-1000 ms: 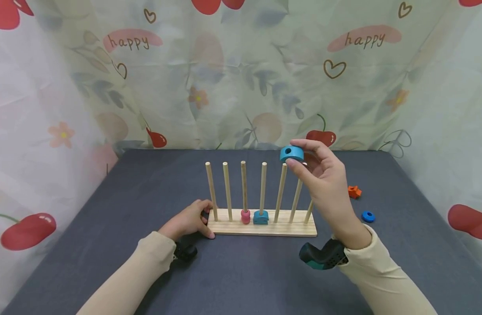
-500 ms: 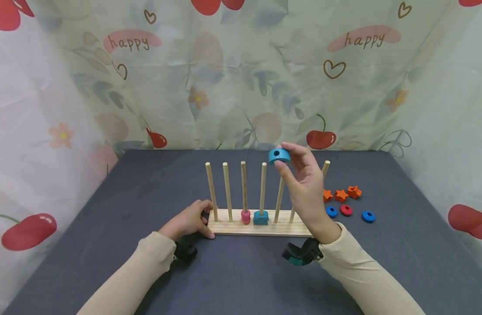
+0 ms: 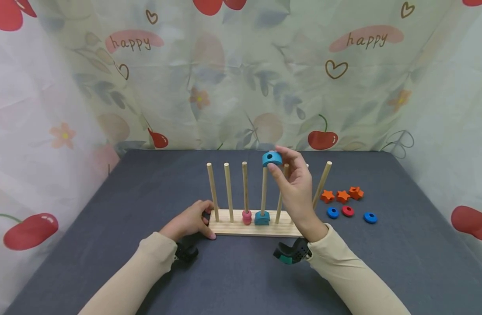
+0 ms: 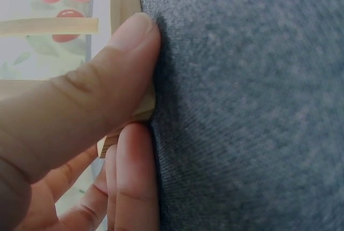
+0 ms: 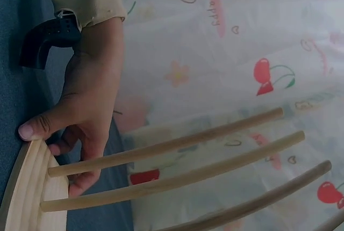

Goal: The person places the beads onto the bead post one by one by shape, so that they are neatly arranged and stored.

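A wooden peg board (image 3: pixel 233 228) with several upright pegs stands on the table. My left hand (image 3: pixel 190 219) grips its left end, thumb along the front edge; the left wrist view shows that thumb (image 4: pixel 131 37) close up. Between the thumb and fingers of my right hand (image 3: pixel 297 192) is a blue half-round bead (image 3: pixel 272 158) with a hole in its face. It sits at the top of the middle peg (image 3: pixel 264 188); whether the peg enters it cannot be made out. At that peg's foot is another blue bead (image 3: pixel 262 218). A pink bead (image 3: pixel 246 218) is on the peg to its left.
Right of the board lie orange star beads (image 3: pixel 343 196), with a red round bead (image 3: pixel 347 211) and two blue round beads (image 3: pixel 370 218) in front of them. A patterned cloth (image 3: pixel 225 87) hangs behind the dark table (image 3: pixel 225 280).
My right hand has moved left with the blue half-round bead, to above the middle peg. This uncovers the beads on the right. My left hand stays on the board.
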Action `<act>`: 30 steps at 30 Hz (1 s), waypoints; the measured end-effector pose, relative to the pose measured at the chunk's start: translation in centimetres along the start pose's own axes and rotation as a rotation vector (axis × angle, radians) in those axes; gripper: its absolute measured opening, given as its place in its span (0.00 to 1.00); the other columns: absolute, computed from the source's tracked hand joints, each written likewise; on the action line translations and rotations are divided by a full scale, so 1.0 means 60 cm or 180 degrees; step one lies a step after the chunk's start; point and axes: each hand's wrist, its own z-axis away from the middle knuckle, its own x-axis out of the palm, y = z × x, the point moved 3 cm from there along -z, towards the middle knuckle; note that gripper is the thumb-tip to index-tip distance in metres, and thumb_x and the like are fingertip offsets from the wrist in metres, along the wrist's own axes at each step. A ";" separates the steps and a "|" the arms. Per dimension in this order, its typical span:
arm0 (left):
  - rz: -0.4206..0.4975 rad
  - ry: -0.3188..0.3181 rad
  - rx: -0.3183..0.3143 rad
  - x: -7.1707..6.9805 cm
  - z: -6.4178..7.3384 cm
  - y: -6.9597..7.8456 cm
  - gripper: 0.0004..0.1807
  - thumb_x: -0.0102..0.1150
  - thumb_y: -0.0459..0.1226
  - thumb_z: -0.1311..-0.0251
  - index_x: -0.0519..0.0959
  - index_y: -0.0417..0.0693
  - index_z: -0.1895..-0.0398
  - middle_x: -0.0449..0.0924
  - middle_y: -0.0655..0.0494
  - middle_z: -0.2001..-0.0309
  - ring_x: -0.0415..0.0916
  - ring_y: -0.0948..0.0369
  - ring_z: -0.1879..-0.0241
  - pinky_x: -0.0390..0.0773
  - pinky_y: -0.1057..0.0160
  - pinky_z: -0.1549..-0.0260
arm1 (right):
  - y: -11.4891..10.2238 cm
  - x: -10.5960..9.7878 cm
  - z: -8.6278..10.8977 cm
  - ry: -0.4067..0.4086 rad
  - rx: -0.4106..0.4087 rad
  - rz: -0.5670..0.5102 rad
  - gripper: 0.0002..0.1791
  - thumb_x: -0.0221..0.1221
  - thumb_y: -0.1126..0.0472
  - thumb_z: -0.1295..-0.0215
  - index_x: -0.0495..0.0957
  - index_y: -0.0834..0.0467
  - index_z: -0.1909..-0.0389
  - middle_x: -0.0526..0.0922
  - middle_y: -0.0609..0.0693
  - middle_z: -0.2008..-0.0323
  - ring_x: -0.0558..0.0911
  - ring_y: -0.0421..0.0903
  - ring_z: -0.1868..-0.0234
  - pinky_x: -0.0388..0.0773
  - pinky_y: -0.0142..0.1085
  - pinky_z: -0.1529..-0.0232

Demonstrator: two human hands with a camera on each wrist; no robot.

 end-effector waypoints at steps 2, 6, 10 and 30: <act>-0.0003 -0.0005 0.0006 0.000 -0.001 0.000 0.39 0.82 0.29 0.70 0.73 0.44 0.48 0.67 0.48 0.52 0.72 0.56 0.59 0.74 0.61 0.60 | 0.003 0.001 0.001 -0.0004 0.0052 -0.0026 0.23 0.57 0.73 0.35 0.67 0.69 0.40 0.75 0.44 0.51 0.73 0.41 0.54 0.73 0.24 0.53; 0.0007 -0.0002 0.0025 0.000 -0.001 0.000 0.39 0.82 0.29 0.70 0.73 0.43 0.48 0.67 0.48 0.52 0.71 0.56 0.59 0.74 0.60 0.60 | 0.005 0.003 0.003 -0.0029 0.0127 -0.0017 0.23 0.57 0.73 0.35 0.67 0.68 0.39 0.74 0.43 0.52 0.72 0.42 0.54 0.73 0.24 0.56; -0.0001 0.0006 0.0029 0.000 -0.001 0.000 0.39 0.82 0.29 0.70 0.73 0.43 0.48 0.67 0.48 0.52 0.72 0.56 0.59 0.74 0.60 0.60 | 0.005 0.003 0.003 -0.0036 0.0215 -0.0019 0.22 0.57 0.72 0.35 0.68 0.67 0.39 0.74 0.44 0.53 0.71 0.42 0.55 0.72 0.25 0.57; -0.0016 0.0019 -0.0041 0.001 0.002 0.003 0.39 0.81 0.29 0.69 0.73 0.44 0.48 0.67 0.48 0.52 0.71 0.56 0.59 0.74 0.60 0.60 | 0.013 0.002 0.011 -0.0140 0.0693 0.0004 0.21 0.59 0.68 0.34 0.70 0.62 0.41 0.74 0.46 0.54 0.78 0.42 0.49 0.76 0.30 0.46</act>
